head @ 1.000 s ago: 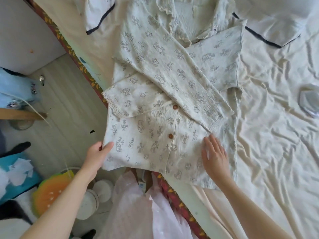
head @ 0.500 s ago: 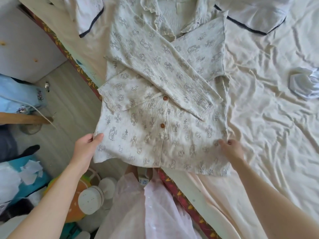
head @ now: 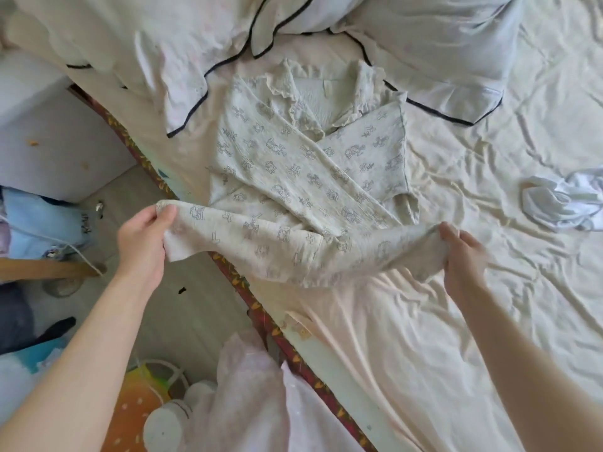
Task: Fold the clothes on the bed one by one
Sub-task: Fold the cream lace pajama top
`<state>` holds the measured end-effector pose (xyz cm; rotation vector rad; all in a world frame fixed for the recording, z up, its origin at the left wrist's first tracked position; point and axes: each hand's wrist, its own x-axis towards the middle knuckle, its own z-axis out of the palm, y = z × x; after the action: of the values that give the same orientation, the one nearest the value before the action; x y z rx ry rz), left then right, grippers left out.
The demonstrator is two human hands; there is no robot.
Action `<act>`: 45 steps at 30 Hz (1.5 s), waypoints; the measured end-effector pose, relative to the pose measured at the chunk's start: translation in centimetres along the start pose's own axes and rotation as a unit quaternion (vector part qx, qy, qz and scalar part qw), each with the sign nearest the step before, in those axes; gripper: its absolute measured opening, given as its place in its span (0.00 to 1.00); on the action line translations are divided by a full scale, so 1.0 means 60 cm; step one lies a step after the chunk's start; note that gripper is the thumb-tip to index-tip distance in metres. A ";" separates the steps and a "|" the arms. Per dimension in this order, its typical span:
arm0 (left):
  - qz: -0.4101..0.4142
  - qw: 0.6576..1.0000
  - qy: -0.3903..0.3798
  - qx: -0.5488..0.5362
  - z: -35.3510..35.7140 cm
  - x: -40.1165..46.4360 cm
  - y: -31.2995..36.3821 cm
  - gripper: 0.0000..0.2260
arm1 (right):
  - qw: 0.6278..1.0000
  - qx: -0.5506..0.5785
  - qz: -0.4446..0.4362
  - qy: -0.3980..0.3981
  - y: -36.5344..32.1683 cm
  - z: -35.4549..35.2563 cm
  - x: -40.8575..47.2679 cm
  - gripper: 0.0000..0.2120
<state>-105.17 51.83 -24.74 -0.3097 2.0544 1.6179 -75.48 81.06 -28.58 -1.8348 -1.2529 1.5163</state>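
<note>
A pale green printed pyjama shirt (head: 293, 164) lies on the bed, collar toward the pillows and both sleeves folded across its front. My left hand (head: 143, 236) pinches the bottom hem's left corner. The right corner is gripped by my right hand (head: 460, 256). The hem is lifted off the sheet and turned up toward the collar, showing the pale inside of the cloth.
Cream sheet (head: 424, 337) covers the bed; its patterned edge (head: 261, 318) runs diagonally. White pillows with dark piping (head: 202, 53) lie beyond the shirt. A crumpled white garment (head: 561, 203) sits at right. Pink fabric (head: 254, 402) hangs below; floor clutter at left.
Both hands took hold of the hem's corners and raised the lower part of the shirt up off the bed toward the collar. The camera view shifted up the bed.
</note>
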 end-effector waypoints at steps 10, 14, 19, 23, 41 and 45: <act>-0.010 0.999 -0.030 0.044 0.109 0.196 0.031 0.07 | 0.998 -0.056 0.009 -0.039 -0.074 0.143 0.156 0.16; -0.085 0.987 -0.040 0.128 0.105 0.220 -0.013 0.08 | 0.993 -0.111 0.031 -0.013 -0.046 0.162 0.159 0.28; -0.113 0.985 -0.010 0.126 0.103 0.222 0.004 0.03 | 0.990 -0.122 0.072 0.025 -0.051 0.163 0.147 0.05; -0.086 0.993 0.008 0.081 0.110 0.245 0.070 0.02 | 0.995 -0.003 0.082 0.050 -0.101 0.162 0.174 0.12; 0.283 0.828 -0.107 0.473 0.241 0.361 0.116 0.23 | 0.954 -0.276 -0.118 -0.011 -0.194 0.279 0.329 0.23; 0.376 0.669 -0.181 0.615 0.280 0.394 0.133 0.32 | 0.802 -0.511 -0.288 -0.113 -0.209 0.295 0.339 0.38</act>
<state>-124.87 73.03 -33.02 1.3506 2.4918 0.1400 -96.84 100.93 -34.55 -1.4791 -2.8027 0.7124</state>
